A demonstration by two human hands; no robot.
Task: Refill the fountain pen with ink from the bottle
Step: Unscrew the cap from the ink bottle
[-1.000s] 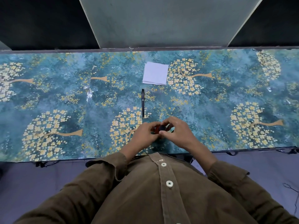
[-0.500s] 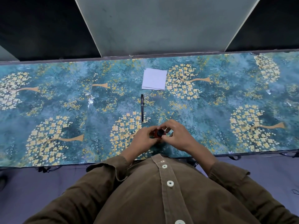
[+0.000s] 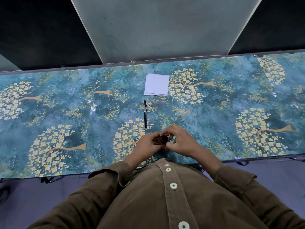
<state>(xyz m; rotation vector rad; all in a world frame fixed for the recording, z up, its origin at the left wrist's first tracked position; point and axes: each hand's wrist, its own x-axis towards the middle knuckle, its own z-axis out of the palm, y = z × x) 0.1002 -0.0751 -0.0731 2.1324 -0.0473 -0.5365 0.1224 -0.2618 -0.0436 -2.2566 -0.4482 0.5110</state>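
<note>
A small ink bottle [image 3: 162,140] with a reddish body and a black cap stands near the table's front edge, mostly hidden by my fingers. My left hand [image 3: 145,146] wraps around its left side. My right hand [image 3: 180,141] grips it from the right, fingertips on the cap. A black fountain pen [image 3: 145,114], capped, lies lengthwise on the table just beyond my hands, untouched.
A folded white paper [image 3: 156,84] lies farther back, past the pen. The table [image 3: 231,104] wears a teal cloth with yellow flowering trees. A grey panel [image 3: 165,27] rises behind the table's far edge. My brown shirt fills the lower view.
My hands stay closed around the bottle and have barely shifted. The camera has tilted, so the table sits lower in view. Pen and paper have not moved.
</note>
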